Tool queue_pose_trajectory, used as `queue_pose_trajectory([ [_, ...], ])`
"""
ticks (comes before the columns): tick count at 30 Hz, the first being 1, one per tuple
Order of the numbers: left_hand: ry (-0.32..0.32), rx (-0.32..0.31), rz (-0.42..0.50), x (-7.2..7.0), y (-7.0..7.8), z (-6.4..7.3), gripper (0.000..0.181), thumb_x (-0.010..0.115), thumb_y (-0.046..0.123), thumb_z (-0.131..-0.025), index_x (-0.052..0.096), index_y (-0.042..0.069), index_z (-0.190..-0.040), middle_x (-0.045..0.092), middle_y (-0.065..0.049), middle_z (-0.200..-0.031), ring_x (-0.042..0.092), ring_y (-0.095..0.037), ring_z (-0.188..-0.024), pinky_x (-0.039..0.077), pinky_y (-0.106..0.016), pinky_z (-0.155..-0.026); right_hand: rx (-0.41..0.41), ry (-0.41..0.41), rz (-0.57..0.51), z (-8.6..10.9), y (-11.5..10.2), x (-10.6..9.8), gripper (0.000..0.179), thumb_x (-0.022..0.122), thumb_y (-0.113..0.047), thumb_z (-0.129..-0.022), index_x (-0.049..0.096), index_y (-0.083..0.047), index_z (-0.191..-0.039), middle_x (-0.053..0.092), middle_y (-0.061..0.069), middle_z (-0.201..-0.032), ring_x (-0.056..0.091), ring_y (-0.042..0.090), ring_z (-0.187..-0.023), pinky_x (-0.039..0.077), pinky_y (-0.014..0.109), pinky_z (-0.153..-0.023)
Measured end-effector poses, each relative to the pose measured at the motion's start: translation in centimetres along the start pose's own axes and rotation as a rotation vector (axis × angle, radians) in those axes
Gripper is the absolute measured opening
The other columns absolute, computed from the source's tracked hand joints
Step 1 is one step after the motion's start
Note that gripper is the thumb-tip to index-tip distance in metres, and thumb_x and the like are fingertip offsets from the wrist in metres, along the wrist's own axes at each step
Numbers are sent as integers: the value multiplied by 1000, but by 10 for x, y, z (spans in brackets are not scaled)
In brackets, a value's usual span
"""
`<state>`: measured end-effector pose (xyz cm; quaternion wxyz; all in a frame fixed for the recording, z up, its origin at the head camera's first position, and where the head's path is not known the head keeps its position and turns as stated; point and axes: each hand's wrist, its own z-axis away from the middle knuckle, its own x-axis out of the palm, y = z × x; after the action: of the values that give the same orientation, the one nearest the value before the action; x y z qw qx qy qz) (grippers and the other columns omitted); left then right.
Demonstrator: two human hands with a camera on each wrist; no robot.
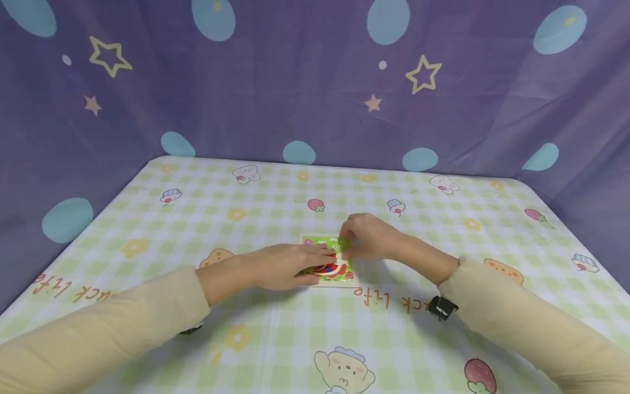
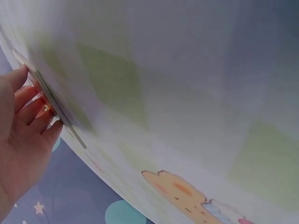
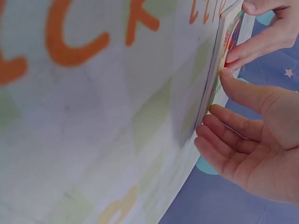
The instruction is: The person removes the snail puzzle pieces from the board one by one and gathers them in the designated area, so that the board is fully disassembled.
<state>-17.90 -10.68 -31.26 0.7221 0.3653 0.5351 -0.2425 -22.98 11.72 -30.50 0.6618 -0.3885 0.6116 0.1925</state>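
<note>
A small square picture puzzle board (image 1: 337, 283), bright green with red and blue parts and a pale rim, lies flat on the table. My left hand (image 1: 283, 266) rests over its left part, fingers stretched across the picture and hiding much of it. In the left wrist view the board (image 2: 70, 128) shows edge-on beside the left fingers (image 2: 42, 116). My right hand (image 1: 371, 236) is at the board's upper right. In the right wrist view its thumb (image 3: 243, 91) touches the picture side, while the index fingertip meets the edge; the other fingers bend loosely beside the board.
A green-and-white checked tablecloth (image 1: 275, 339) printed with cartoon figures, flowers and lettering covers the table. Behind it hangs a purple curtain (image 1: 305, 82) with stars and blue ovals. Dark straps show at both wrists, by the beige sleeves (image 1: 517, 317).
</note>
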Motion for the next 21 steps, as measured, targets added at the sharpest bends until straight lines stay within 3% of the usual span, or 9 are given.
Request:
queue_pose_trajectory([
  [5,-12,4,24,-1,-1,1,53,52,31,-99,40,12,-147,36,-1,-156,33,-20,-146,35,-42,-117,37,35,-12,-6,-2,0,21,81,-13,-75,72,-3,-90,70,8,-84,62,16,-77,55,29,-75],
  [13,0,2,44,1,-4,3,53,53,32,-99,41,14,-147,38,-3,-155,37,-21,-144,37,-42,-115,201,-23,-40,-17,-9,-2,23,85,-13,-70,75,-5,-88,73,6,-84,64,15,-77,56,27,-75],
  [21,8,17,60,-1,-6,0,53,54,31,-98,41,14,-147,39,-3,-155,38,-20,-143,38,-42,-114,299,-42,-50,-21,-13,-6,23,88,-14,-67,76,-6,-85,74,5,-82,63,14,-76,55,26,-73],
])
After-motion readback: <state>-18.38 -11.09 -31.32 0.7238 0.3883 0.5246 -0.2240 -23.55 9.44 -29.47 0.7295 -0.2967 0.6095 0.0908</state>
